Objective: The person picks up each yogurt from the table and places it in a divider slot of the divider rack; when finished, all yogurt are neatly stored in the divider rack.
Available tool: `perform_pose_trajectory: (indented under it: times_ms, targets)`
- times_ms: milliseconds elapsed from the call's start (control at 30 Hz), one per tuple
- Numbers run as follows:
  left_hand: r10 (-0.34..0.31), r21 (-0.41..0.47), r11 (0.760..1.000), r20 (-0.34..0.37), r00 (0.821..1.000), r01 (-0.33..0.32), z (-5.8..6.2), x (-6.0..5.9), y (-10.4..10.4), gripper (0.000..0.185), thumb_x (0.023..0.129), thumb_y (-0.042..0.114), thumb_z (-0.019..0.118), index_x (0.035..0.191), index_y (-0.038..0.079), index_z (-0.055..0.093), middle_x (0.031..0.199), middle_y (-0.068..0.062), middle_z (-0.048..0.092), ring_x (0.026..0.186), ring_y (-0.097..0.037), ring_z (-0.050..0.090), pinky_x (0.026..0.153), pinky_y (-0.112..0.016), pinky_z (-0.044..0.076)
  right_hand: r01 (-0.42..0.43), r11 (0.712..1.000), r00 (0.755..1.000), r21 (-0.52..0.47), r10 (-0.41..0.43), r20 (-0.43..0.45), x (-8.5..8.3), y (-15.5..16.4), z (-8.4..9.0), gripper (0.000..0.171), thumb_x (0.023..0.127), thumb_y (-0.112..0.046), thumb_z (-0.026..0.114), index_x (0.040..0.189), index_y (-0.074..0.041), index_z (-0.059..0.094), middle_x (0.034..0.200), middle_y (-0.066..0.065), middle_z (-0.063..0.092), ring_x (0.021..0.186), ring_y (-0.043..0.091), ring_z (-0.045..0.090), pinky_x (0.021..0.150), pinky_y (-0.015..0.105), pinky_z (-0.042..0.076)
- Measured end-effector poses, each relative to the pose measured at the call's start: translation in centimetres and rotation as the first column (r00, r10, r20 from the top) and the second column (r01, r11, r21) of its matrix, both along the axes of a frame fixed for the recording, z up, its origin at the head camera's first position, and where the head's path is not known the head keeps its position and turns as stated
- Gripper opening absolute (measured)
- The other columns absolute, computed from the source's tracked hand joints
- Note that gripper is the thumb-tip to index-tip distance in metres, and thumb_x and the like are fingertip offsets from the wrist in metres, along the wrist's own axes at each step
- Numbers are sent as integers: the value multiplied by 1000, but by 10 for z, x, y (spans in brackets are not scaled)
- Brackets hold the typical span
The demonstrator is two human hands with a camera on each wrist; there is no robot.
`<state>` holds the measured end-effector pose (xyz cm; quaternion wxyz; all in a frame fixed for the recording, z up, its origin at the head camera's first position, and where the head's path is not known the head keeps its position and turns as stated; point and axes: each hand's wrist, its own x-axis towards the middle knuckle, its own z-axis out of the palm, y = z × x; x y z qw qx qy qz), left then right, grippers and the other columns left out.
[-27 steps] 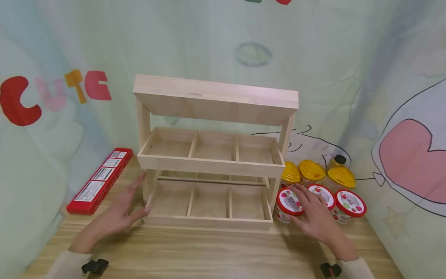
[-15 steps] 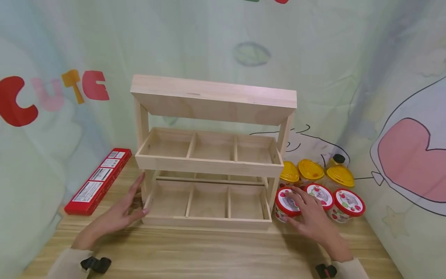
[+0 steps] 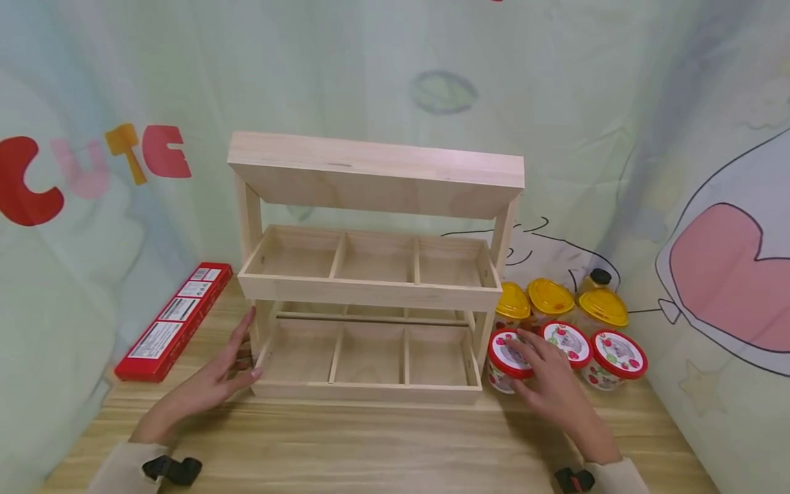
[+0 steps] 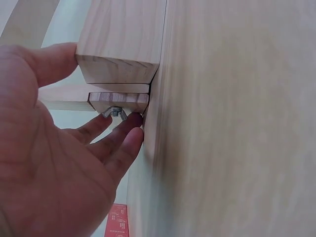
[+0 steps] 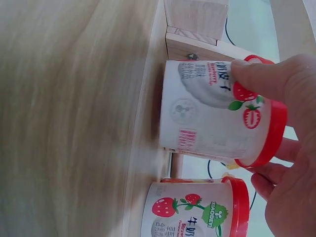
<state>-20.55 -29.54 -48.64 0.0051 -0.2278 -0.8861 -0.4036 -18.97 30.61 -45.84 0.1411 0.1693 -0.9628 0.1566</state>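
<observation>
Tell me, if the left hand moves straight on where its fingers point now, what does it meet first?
Probably the wooden rack: the left hand already has its fingertips at the rack's lower left corner post.

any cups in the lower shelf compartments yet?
No: in the head view all three lower compartments of the wooden rack are bare, and the red-lidded cups stand beside it.

Wooden rack (image 3: 370, 295) is occupying the table's (image 3: 382, 446) middle; its compartments are standing open frontward. Cups (image 3: 564, 339) are crowding the right edge, red box (image 3: 175, 319) the left.
</observation>
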Motion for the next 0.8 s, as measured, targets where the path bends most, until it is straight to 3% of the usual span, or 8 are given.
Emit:
perform_pose_trajectory:
  times_ms: [300, 800]
  targets:
    - [2, -11, 1000, -22, 1000, -2, 2, 1, -2, 113, 101, 13, 71, 172, 24, -16, 173, -36, 10, 131, -59, 57, 92, -22, 56, -53, 996, 988, -78, 40, -152, 10, 3, 4, 67, 79, -21, 93, 141, -12, 68, 151, 20, 62, 139, 46, 53, 110, 72, 39]
    - [-9, 0, 1000, -40, 999, 9, 1, 2, 0, 112, 101, 13, 71, 173, 23, -14, 175, -33, 6, 133, -59, 55, 95, -22, 56, -52, 984, 991, -172, 30, -128, 41, -10, 32, 68, 83, -24, 92, 146, -26, 66, 158, 9, 58, 145, 38, 49, 109, 75, 40]
